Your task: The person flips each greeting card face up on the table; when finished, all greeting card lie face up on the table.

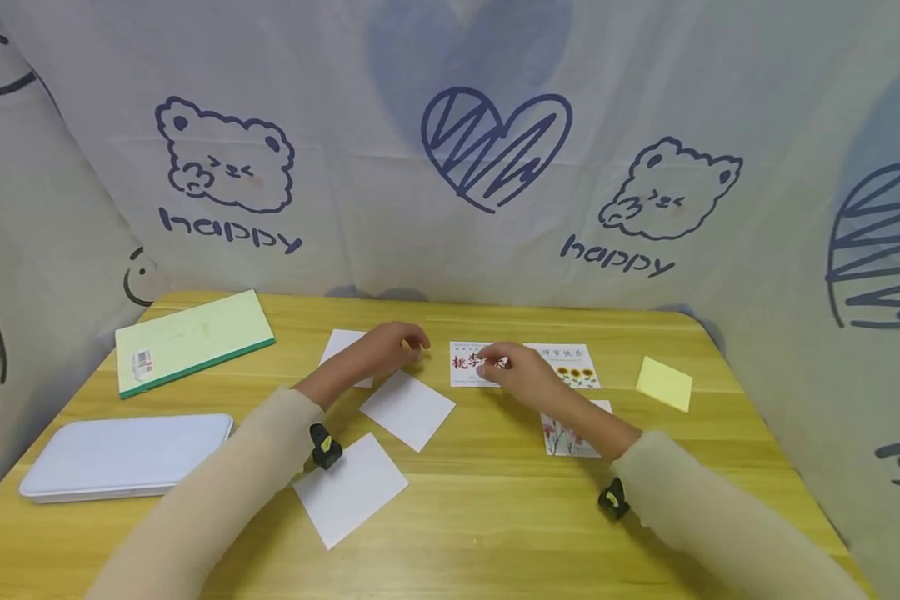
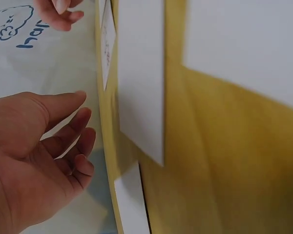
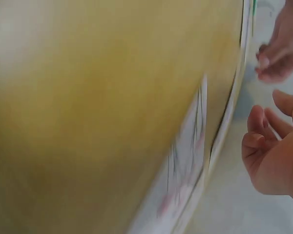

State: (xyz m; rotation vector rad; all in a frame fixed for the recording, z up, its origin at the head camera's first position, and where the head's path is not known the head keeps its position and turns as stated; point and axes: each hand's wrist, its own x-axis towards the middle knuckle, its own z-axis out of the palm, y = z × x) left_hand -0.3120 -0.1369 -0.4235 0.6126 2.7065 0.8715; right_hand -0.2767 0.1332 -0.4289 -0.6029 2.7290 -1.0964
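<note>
My left hand (image 1: 386,350) hovers with loosely bent fingers and nothing in them, close over the blank white card (image 1: 407,410) in the middle. Another white card (image 1: 337,343) lies partly hidden behind that hand, and a third white card (image 1: 352,490) rests nearer the front. Over a card with red characters (image 1: 462,364) is my right hand (image 1: 523,373), its thumb and fingers apart and holding nothing. To the right of it lies a sunflower card (image 1: 573,377). Under the right forearm, a card with pink flowers (image 1: 570,442) is partly covered.
At the left back lies a pale green pad (image 1: 198,337) with a barcode label. In front of it sits a white flat case (image 1: 131,454). Yellow sticky notes (image 1: 664,383) lie on the right. A printed curtain (image 1: 375,233) hangs behind the wooden table (image 1: 495,533).
</note>
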